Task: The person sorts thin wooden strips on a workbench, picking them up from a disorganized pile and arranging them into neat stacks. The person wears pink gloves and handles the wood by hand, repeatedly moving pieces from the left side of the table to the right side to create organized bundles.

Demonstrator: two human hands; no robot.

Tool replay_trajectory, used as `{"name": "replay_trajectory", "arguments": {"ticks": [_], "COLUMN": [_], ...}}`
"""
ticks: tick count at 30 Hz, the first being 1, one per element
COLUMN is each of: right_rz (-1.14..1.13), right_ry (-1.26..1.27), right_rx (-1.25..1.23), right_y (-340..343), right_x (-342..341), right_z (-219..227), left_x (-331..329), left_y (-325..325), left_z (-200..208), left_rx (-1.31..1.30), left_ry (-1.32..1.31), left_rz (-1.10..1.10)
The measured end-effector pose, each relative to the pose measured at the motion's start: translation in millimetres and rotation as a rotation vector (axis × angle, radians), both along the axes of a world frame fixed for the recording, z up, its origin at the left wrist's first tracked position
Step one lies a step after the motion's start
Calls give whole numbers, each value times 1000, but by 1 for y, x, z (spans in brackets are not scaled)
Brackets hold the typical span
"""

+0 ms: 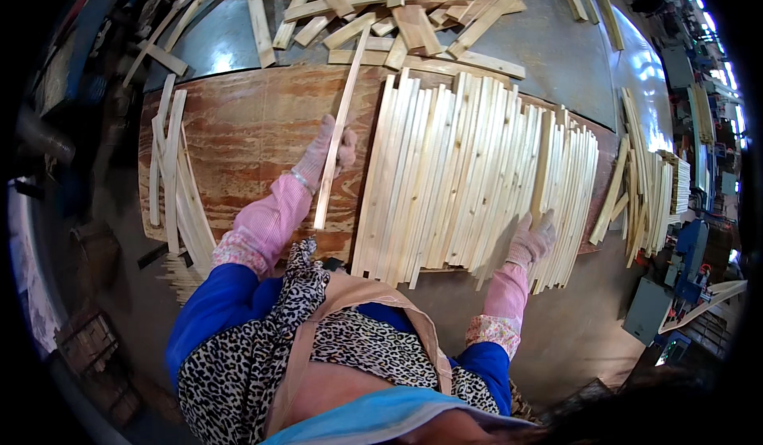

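Note:
My left hand (329, 149), in a pale pink knit glove, is closed around a long thin wooden strip (342, 111). The strip is held up over the bare left part of a reddish-brown plywood board (246, 135). To its right, a wide row of pale wooden strips (445, 175) lies side by side, their ends uneven. My right hand (532, 241), gloved alike, is at the near end of a slightly darker wooden slat (544, 165) that rests on the row's right part. Its fingers are closed round that end.
A jumbled heap of wooden pieces (389, 8) covers the far side of the metal table (572, 71). Several loose strips (171, 159) lie at the board's left edge. More strips (636, 183) lean at the right, with a grey box (648, 310) beyond.

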State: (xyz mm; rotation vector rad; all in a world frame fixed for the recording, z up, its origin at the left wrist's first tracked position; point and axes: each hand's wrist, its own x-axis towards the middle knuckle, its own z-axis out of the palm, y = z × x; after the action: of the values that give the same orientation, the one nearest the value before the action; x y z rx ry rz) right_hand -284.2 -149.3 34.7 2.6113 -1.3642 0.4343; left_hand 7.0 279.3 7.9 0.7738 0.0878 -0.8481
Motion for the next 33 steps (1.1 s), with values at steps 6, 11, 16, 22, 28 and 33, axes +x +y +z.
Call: {"name": "replay_trajectory", "arguments": {"ticks": [6,11,16,22,28,33], "right_rz": [420,335,291,596,443,461], "right_ry": [-692,-229,-303,-170,23,10], "right_rx": [990,1606,1549,446,294,306], "right_y": [149,313,342,388,382,378], "right_x": [85,189,190,128,106,117], "right_z": [-30,16,-18,-13,-37,-34], "left_x": [22,13,35,205,268,233], "left_y": [5,8,42,97,112,148], "left_z": [-16,-29,-54,-37,-11,-38], "left_rx": [-76,66,870,1996,1758,1228], "left_ry": [152,-36,-851,-993,-611,-772], "left_rz": [43,15,2,318,15,604]}}
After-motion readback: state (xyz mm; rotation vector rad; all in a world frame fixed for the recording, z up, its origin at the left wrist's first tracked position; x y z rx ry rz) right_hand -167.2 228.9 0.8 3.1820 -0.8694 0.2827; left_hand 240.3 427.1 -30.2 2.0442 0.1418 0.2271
